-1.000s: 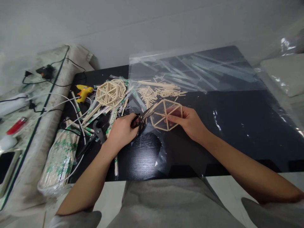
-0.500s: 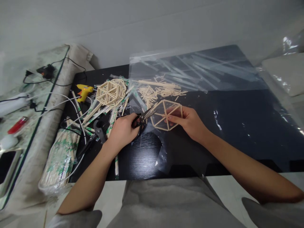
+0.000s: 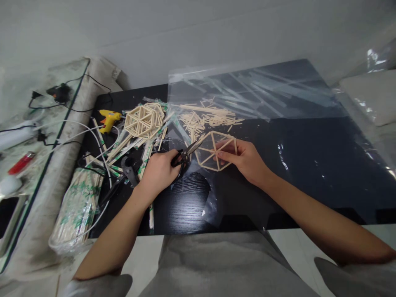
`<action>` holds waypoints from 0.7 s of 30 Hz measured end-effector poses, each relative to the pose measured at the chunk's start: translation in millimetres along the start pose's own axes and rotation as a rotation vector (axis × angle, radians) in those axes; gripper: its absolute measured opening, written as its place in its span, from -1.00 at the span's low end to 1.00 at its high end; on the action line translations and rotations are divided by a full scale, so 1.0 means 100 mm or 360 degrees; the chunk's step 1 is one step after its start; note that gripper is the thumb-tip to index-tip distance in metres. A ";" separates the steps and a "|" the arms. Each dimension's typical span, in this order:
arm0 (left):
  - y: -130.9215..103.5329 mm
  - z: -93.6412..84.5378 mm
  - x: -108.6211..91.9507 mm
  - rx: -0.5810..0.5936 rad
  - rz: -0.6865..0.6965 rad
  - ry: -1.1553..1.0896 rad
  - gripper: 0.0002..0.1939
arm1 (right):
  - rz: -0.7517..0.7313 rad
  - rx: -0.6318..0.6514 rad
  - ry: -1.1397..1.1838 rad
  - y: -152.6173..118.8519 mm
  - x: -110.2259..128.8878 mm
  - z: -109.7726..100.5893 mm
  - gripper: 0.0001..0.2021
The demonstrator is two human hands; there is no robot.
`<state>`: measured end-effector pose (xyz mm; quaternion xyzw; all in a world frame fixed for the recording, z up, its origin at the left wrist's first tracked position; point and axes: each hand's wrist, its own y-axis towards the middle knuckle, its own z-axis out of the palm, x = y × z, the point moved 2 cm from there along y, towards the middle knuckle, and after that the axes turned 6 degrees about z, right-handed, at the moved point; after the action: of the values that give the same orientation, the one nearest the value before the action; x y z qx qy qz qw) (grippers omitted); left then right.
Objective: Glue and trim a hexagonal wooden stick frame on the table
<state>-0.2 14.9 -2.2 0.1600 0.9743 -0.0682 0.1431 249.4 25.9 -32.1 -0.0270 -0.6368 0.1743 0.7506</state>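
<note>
My left hand is closed round the handles of black scissors. Their blades point up and to the right, at the left rim of a wooden stick frame. That frame is a flat polygon with spokes meeting at the middle, and clear film seems to span it. My right hand grips its right side, thumb on top near the hub and fingers behind. Beyond the frame lies a heap of cut sticks. To the left, similar stick frames are stacked.
A yellow glue gun lies at the left, its white cable looping past a bag of wrapped chopsticks. A black cutting tool rests beside my left wrist. Clear plastic sheet covers the table's right part. A red lighter sits far left.
The view has shifted very slightly. Both hands, the scissors and the stick frame stay in almost the same place, with the blade tips still by the rim.
</note>
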 end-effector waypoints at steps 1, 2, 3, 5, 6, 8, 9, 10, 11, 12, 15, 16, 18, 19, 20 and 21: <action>0.00 0.00 0.00 0.0008 -0.0005 0.0001 -0.85 | -0.0004 0.0004 0.0008 0.00 0.00 0.00 -0.72; 0.00 0.00 0.00 0.0011 -0.0007 0.0002 -0.85 | -0.0006 0.0007 0.0015 0.00 -0.01 0.00 -0.73; 0.00 0.00 0.00 0.0013 -0.0005 0.0001 -0.86 | -0.0007 0.0006 0.0023 0.00 -0.01 0.01 -0.73; 0.00 0.00 0.00 0.0014 0.0004 -0.0002 -0.86 | 0.0002 0.0009 0.0030 0.01 -0.02 0.01 -0.72; -0.01 0.00 0.00 0.0017 0.0007 -0.0007 -0.85 | 0.0007 0.0008 0.0028 0.01 -0.02 0.01 -0.72; -0.01 0.00 0.00 0.0021 0.0008 -0.0013 -0.85 | 0.0019 0.0003 0.0014 0.01 -0.02 0.01 -0.71; -0.01 0.00 0.00 0.0022 0.0009 -0.0012 -0.84 | 0.0025 0.0001 0.0007 0.01 -0.02 0.01 -0.71; -0.01 0.00 0.01 0.0024 0.0012 -0.0010 -0.84 | 0.0029 0.0000 0.0003 0.01 -0.02 0.01 -0.71; -0.01 0.00 0.01 0.0025 0.0015 -0.0007 -0.84 | 0.0030 0.0002 0.0006 0.01 -0.02 0.00 -0.70; -0.01 0.00 0.01 0.0026 0.0018 -0.0003 -0.84 | 0.0029 0.0009 0.0010 0.02 -0.03 0.00 -0.71; -0.01 -0.01 0.01 0.0032 0.0024 -0.0001 -0.84 | 0.0020 0.0017 0.0005 0.02 -0.03 0.00 -0.71; -0.01 -0.01 0.02 0.0037 0.0024 -0.0003 -0.85 | 0.0022 0.0016 -0.0003 0.02 -0.03 0.00 -0.70; -0.01 -0.01 0.02 0.0045 0.0026 -0.0001 -0.85 | 0.0029 0.0013 -0.0018 0.01 -0.03 0.00 -0.70; -0.01 -0.01 0.02 0.0046 0.0031 0.0002 -0.84 | 0.0029 0.0011 -0.0020 0.01 -0.03 0.00 -0.69; -0.01 -0.02 0.02 0.0047 0.0036 0.0005 -0.84 | 0.0028 0.0009 -0.0020 0.01 -0.03 0.01 -0.69; -0.01 -0.02 0.02 0.0047 0.0040 0.0009 -0.84 | 0.0026 0.0006 -0.0021 0.01 -0.04 0.01 -0.69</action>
<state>-3.1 14.7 -1.1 0.1744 0.9715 -0.0804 0.1389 248.1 25.6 -35.6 -0.0297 -0.6412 0.1819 0.7449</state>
